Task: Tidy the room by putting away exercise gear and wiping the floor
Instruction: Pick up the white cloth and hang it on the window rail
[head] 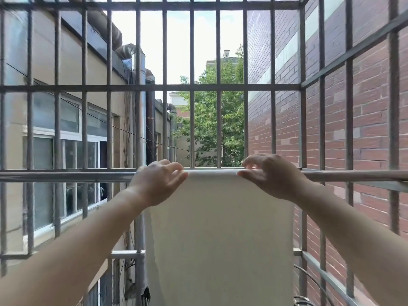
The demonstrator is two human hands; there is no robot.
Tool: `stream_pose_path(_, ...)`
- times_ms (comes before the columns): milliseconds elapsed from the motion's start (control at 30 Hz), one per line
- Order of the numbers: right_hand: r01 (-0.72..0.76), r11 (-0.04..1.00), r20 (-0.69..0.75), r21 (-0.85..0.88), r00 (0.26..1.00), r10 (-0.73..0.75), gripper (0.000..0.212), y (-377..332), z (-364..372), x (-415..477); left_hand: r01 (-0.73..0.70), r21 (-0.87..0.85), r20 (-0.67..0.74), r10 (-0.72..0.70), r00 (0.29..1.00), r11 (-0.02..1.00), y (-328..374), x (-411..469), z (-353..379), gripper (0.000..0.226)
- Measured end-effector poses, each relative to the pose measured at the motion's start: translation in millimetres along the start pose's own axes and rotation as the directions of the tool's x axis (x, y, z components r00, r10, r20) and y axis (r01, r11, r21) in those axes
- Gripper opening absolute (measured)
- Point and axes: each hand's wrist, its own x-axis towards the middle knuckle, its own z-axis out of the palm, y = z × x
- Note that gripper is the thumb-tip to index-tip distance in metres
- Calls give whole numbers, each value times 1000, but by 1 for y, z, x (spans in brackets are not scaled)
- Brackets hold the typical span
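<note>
Pinching the cloth (218, 239) on the rail (66, 176) (top fold): left hand (156, 184) and, seemingly, right hand (271, 175)

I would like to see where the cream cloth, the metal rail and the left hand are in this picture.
cream cloth (218, 228): head view, middle of the hanging front panel.
metal rail (66, 176): head view, bare stretch to the left of the cloth.
left hand (157, 184): head view, back of the hand.

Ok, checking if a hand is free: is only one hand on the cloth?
No, the left hand and the right hand both hold the top edge of the cloth where it folds over the rail.
</note>
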Motion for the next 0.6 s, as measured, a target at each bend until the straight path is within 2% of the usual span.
stream_pose_path(167, -15, 1000, -27, 24, 1000, 15, 37, -20, -16, -9, 79, -179, -54, -90, 995, 981, 5, -20, -23, 42)
stream_pose_path(333, -26, 999, -28, 21, 999, 27, 36, -50, -26, -29, 27, -208, -84, -46, 995, 978, 13, -53, -30, 46)
stream_pose_path(433, -1, 1000, -11, -22, 1000, 0, 38, -75, -22, -53, -3, -272, -101, -25, 995, 962, 19, -81, -27, 39)
stream_pose_path(600, 32, 992, 57, 121, 998, -39, 35, -122, 4, -101, -19, -283, -51, 4, 999, 959, 20, -146, -5, 52)
